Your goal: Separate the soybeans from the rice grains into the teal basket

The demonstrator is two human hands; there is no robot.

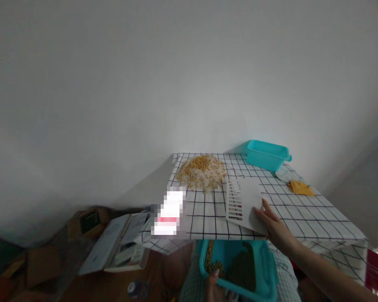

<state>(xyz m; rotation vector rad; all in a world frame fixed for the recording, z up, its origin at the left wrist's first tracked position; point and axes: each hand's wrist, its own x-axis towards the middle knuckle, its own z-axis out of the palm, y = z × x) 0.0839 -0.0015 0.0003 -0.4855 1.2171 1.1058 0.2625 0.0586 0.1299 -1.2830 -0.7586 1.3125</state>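
At table's near edge, 6 o'clock of the cloth: flat white plastic board with a slotted strip (244,201) is lying on the black-and-white checked tablecloth (302,209), slotted side at 9 o'clock, near corner hanging slightly over the edge.

Right hand (275,228) is resting on the board's 4 o'clock corner, fingers stretched out flat and close together on top. The thumb is hidden, so can't tell if it's pinching the board.

Directly below the table edge, at 6 o'clock of the board: teal rectangular plastic tub (267,272) is sitting low, holding yellow beans (211,258) on its 9 o'clock side and a dark green mass (242,268) in the middle.

Left hand (214,289) is at the tub's near rim, at 7 o'clock, with one fingertip touching the rim. The rest is cut off by the frame, so can't tell the grip.

At 11 o'clock of the board, well apart: loose pile of yellow beans mixed with white grains (202,172) is spreading on the cloth.

At 1 o'clock, at the table's far side: second teal plastic tub (266,154) is standing by the grey wall.

At 3 o'clock, near the right table edge: crumpled yellow cloth (300,188).

At 8 o'clock, on the floor: open books and papers (116,247), brown cardboard box (39,264) further out.
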